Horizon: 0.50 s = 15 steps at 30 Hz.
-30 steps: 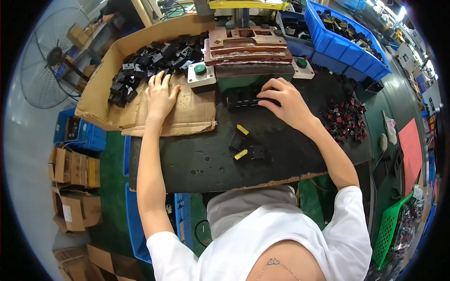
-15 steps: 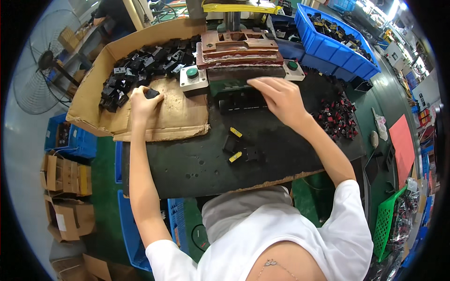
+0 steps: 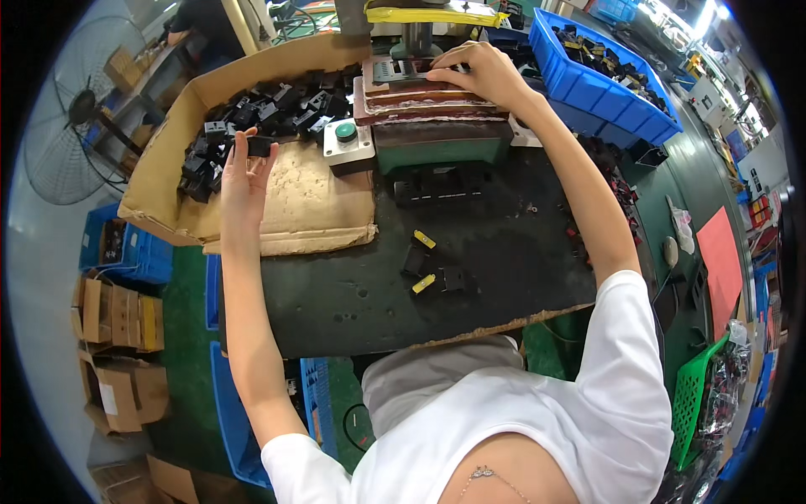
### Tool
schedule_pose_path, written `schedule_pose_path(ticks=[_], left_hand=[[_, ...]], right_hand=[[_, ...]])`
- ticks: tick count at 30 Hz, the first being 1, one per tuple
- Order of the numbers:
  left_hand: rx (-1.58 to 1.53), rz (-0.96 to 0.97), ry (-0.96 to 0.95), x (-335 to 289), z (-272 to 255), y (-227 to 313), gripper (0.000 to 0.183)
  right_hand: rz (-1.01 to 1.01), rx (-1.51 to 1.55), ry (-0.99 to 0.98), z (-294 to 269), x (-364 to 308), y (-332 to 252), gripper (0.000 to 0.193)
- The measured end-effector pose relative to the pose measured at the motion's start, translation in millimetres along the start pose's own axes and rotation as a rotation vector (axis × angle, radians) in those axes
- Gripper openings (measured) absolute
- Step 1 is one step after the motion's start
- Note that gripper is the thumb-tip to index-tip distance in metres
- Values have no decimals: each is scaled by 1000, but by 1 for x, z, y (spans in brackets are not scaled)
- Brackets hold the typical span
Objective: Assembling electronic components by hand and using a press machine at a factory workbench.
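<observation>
The room was a busy workshop with a green floor [image 3: 277, 277], a big fan [image 3: 84, 134] on the left, and brown boxes [image 3: 113, 353] below it. In the middle stood a dark table [image 3: 353, 294], worn at its near edge. A wide cardboard tray [image 3: 290, 202] lay on the table's left side, and a heap of black parts [image 3: 252, 126] filled its far end. A blue bin [image 3: 604, 84] with more dark pieces sat at the far right. A press [image 3: 428, 92] with brown plates stood at the back of the table, and a box with a green button [image 3: 345, 132] was just beside it. A few small black and yellow bits [image 3: 424, 265] lay loose on the table. The right hand [image 3: 478, 71] was on top of the press, its fingers bent down onto something there; what they held was too hidden to tell. The left hand [image 3: 243, 172] was lifted above the tray, fingers pinched shut on one black part [image 3: 259, 145] by its sides. The part looked small, light and hard, maybe plastic, so a fingertip pinch on its two flat sides should do.
</observation>
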State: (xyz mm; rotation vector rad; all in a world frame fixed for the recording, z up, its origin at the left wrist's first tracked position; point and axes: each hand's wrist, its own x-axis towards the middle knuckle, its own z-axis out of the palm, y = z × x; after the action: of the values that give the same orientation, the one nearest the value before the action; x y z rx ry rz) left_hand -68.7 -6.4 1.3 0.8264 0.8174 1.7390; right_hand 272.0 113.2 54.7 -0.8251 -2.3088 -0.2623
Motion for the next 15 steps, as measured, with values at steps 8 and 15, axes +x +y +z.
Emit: schedule_pose_path(ticks=[8, 15], left_hand=[[-149, -55, 80, 6, -24, 3, 20], [-30, -96, -210, -22, 30, -7, 28]], right_hand=[[76, -37, 146, -43, -38, -11, 19], [596, 241, -51, -102, -137, 38, 17]])
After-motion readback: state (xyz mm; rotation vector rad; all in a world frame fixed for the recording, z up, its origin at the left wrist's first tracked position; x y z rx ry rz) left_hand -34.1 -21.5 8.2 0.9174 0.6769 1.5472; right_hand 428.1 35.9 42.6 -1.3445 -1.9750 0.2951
